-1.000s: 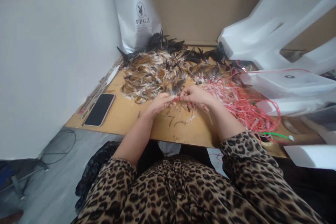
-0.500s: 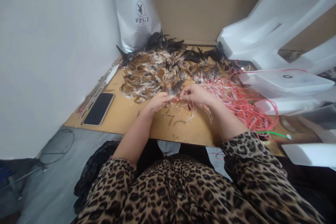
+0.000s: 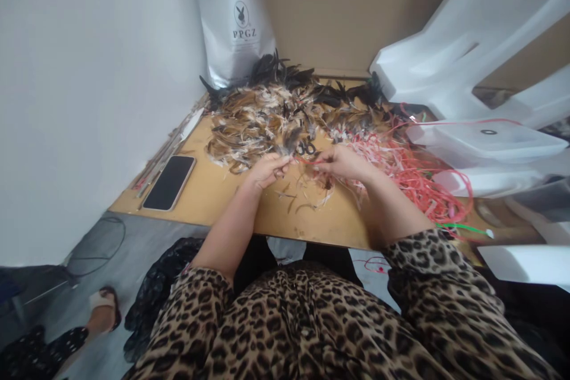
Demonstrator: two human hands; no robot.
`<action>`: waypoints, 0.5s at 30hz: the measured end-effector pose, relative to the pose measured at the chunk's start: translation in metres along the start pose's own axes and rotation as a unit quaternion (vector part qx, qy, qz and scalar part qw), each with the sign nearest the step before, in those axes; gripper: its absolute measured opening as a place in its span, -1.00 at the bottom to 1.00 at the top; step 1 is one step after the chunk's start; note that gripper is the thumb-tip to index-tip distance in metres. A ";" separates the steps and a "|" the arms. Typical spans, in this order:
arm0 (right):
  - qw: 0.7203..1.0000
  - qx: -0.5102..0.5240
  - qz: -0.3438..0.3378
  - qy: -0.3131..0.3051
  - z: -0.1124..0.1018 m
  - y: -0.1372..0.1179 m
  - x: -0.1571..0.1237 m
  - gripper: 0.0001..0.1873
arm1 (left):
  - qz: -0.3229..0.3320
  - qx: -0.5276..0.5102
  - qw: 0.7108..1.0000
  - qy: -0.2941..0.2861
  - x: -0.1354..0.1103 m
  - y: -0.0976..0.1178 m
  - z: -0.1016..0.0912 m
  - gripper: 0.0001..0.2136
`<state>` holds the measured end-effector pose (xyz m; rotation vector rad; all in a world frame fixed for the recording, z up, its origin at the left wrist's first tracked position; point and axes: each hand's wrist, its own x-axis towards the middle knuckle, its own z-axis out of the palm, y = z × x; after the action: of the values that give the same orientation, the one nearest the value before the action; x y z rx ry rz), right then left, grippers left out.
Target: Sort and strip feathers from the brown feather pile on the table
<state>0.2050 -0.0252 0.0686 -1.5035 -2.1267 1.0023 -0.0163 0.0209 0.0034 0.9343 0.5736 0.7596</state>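
Note:
My left hand [image 3: 266, 170] is pinched on a small bunch of feathers [image 3: 291, 141] at the front of a big pile of brown, white and black feathers [image 3: 267, 116]. My right hand [image 3: 342, 161] is closed on a thin red string [image 3: 308, 161] that runs between the two hands. Both hands hover just over the wooden table [image 3: 209, 190]. A heap of red and pink strings [image 3: 409, 175] lies right of my right hand. Dark scissors [image 3: 306, 147] rest just behind the hands.
A black phone [image 3: 169, 183] lies on the table's left side near thin sticks [image 3: 155, 160]. A white bag [image 3: 236, 18] stands at the back. White foam pieces [image 3: 472, 41] and a plastic box [image 3: 485, 142] crowd the right. Another person's sandalled foot [image 3: 103, 307] shows on the floor at lower left.
My hands have drawn slightly apart, so a short length of red string shows between them. A foot has come into view at lower left. The scissors behind the hands are now uncovered.

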 end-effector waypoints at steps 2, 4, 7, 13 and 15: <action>0.999 -0.027 -0.009 0.016 -0.009 0.013 -0.010 -0.75 | 0.031 -0.042 0.999 0.010 -0.002 0.005 0.000 -0.81; 0.996 -0.076 0.014 0.038 -0.019 0.027 -0.020 -0.77 | 0.042 -0.083 0.996 0.019 -0.005 0.010 0.001 -0.85; 0.979 -0.159 0.091 0.086 -0.031 0.042 -0.032 -0.80 | 0.041 -0.121 0.992 0.014 -0.008 0.013 0.003 -0.90; 0.984 -0.109 0.037 0.137 -0.016 0.023 -0.026 -0.74 | 0.028 -0.155 0.987 0.024 -0.009 0.010 0.007 -0.93; 0.992 -0.001 0.004 0.126 0.002 0.007 -0.015 -0.62 | 0.024 -0.157 0.987 0.030 -0.009 0.010 0.008 -0.94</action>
<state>0.2142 -0.0387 0.0645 -1.5504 -1.9467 0.7662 -0.0193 0.0130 0.0167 0.6366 0.4676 0.8956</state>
